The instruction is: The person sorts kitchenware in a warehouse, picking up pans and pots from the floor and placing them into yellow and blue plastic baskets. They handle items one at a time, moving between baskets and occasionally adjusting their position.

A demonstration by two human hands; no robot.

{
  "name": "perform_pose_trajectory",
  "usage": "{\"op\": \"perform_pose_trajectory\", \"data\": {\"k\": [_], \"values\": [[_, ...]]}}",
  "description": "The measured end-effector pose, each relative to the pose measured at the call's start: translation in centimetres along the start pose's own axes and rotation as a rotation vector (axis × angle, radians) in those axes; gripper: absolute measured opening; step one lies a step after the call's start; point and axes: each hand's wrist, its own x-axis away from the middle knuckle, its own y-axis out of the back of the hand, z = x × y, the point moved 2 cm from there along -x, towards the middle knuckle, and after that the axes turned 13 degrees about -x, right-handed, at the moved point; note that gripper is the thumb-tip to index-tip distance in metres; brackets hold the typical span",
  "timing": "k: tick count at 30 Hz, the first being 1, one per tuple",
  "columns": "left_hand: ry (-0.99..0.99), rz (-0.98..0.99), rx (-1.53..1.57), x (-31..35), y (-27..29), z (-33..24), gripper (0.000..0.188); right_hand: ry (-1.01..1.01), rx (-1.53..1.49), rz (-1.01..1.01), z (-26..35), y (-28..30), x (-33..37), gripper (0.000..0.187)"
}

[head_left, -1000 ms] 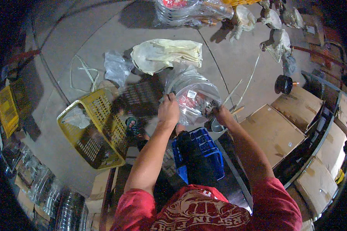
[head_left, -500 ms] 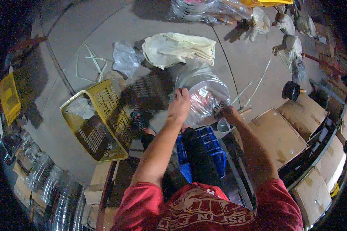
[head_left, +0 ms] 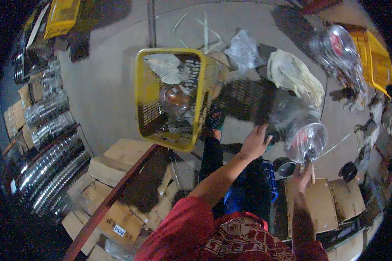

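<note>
A plastic-wrapped stack of round metal pans [head_left: 304,140] with a red printed patch lies right of centre. My right hand [head_left: 301,175] is closed at its near edge, beside a wooden handle; its fingers are partly hidden. My left hand [head_left: 255,143] is held out to the left of the pans, apart from them, with fingers spread and nothing in it. Just below the stack sits a small metal cup [head_left: 286,169]. Beyond it rests a cream cloth bundle [head_left: 292,76].
A yellow plastic basket [head_left: 201,108] left of my feet holds crumpled clear plastic and something orange-brown. Cardboard boxes [head_left: 313,206] stand at lower right, others at lower left behind a red metal bar [head_left: 113,202]. Stacked shiny metal rings [head_left: 52,174] are far left. A yellow crate [head_left: 374,58] stands far right.
The view has swung left, bringing the basket nearer the middle. My left hand has come off the pans and moved away leftward. My right hand stays at their near edge.
</note>
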Motion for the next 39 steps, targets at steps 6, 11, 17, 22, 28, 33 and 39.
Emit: {"op": "perform_pose_trajectory", "data": {"k": [6,11,17,22,28,33,39], "values": [[0.262,-0.258,0.165,4.7,6.7,15.2,0.042,-0.287,0.157,0.594,8.2,-17.7,-0.3,0.043],[0.592,-0.558,0.052,6.1,8.9,31.6,0.042,0.339,0.493,0.78,16.8,-34.8,-1.7,0.063],[1.14,-0.263,-0.112,6.5,9.1,41.4,0.059,0.59,0.81,0.968,17.8,-44.3,-3.2,0.074],[1.197,-0.295,-0.527,5.7,8.0,42.6,0.075,0.611,0.83,0.964,16.2,-44.7,-3.3,0.072],[1.109,0.469,0.046,1.8,-2.4,55.9,0.062,0.591,0.849,0.966,15.1,-45.2,-3.5,0.072],[1.098,0.409,0.541,1.4,-13.4,58.9,0.044,0.608,0.818,0.956,14.3,-45.1,-3.5,0.073],[1.253,-0.11,0.951,2.7,-5.5,48.0,0.046,0.518,0.81,0.996,14.9,-45.1,-3.4,0.072]]}}
